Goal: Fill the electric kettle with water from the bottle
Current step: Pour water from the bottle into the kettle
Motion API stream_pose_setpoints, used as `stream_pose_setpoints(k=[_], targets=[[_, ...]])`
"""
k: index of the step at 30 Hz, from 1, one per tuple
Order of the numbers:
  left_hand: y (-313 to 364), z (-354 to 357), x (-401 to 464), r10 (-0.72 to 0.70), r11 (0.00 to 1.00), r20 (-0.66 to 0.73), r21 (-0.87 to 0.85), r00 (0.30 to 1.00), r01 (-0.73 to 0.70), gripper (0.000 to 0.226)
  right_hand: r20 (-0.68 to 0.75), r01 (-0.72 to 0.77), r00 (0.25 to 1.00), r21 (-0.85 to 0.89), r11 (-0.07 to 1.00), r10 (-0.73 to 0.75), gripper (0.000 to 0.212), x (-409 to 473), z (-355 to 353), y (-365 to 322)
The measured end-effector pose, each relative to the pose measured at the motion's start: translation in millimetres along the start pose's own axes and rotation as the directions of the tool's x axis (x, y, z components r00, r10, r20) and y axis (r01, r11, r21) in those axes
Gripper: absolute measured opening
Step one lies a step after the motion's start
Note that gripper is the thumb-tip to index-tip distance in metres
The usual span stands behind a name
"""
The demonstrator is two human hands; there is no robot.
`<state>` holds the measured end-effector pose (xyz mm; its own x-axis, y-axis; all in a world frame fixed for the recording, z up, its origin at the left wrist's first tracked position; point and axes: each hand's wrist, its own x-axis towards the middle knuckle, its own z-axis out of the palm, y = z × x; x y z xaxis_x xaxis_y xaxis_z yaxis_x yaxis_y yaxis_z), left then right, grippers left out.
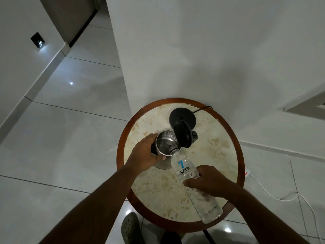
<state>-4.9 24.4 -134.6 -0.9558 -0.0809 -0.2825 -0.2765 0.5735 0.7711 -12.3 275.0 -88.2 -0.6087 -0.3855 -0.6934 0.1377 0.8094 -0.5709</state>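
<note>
A steel electric kettle [165, 143] stands on the round table [211, 155], off its base, with its black lid [182, 136] hinged up. My left hand [146, 154] grips the kettle's left side and rim. A clear plastic water bottle [186, 168] with a "7 WTR" label is tilted, its uncapped neck resting over the kettle's near rim. My right hand [209, 180] holds the bottle around its middle, the bottle's bottom end pointing toward me.
The kettle's black round base [182, 117] sits at the table's far side, its cord running toward the wall. The table has a brown wooden rim. A white cable [274, 196] and plug lie on the tiled floor at right. My feet in dark shoes [131, 228] are below.
</note>
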Motion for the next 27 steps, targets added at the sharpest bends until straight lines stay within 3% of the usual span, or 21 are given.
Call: stream_pose_setpoints(k=[11, 15, 18, 20, 21, 23, 25, 27], targets=[[1.6, -1.1, -2.5, 0.019, 1.0, -0.003, -0.013, 1.0, -0.019, 0.076, 0.019, 0.011, 1.0, -0.013, 1.0, -0.011, 0.037, 2.0, 2.5, 2.1], [-2.1, 2.3, -4.4, 0.032, 0.999, -0.022, -0.01, 0.999, -0.032, 0.078, 0.009, 0.006, 1.0, -0.039, 0.999, -0.006, 0.048, 3.9, 2.7, 4.4], [-5.0, 3.7, -15.8, -0.077, 0.997, -0.065, -0.015, 0.995, 0.076, 0.103, 0.004, 0.017, 1.0, -0.068, 0.998, -0.017, 0.04, 4.7, 2.9, 4.9], [-9.7, 11.8, -35.4, -0.199, 0.967, -0.098, -0.184, 0.975, 0.179, 0.112, -0.001, 0.014, 1.0, -0.09, 0.996, -0.014, 0.037, 3.5, 3.6, 5.6], [-11.7, 18.3, -48.8, -0.265, 0.941, -0.082, -0.241, 0.961, 0.239, 0.11, -0.005, 0.019, 1.0, -0.104, 0.994, -0.02, 0.036, 2.9, 4.9, 6.3], [-10.6, 32.9, -72.6, -0.378, 0.904, 0.069, -0.189, 0.923, 0.384, 0.115, -0.011, 0.032, 0.999, -0.116, 0.993, -0.034, 0.035, 2.5, 8.5, 7.3], [-3.4, 48.1, -80.4, -0.391, 0.89, 0.243, -0.145, 0.888, 0.431, 0.118, -0.015, 0.04, 0.999, -0.102, 0.994, -0.042, 0.033, 3.9, 14.1, 8.7], [12.5, 57.5, -78.5, -0.38, 0.858, 0.29, -0.244, 0.878, 0.452, 0.108, -0.022, 0.068, 0.997, -0.103, 0.992, -0.071, 0.027, 6.9, 19.4, 10.7]])
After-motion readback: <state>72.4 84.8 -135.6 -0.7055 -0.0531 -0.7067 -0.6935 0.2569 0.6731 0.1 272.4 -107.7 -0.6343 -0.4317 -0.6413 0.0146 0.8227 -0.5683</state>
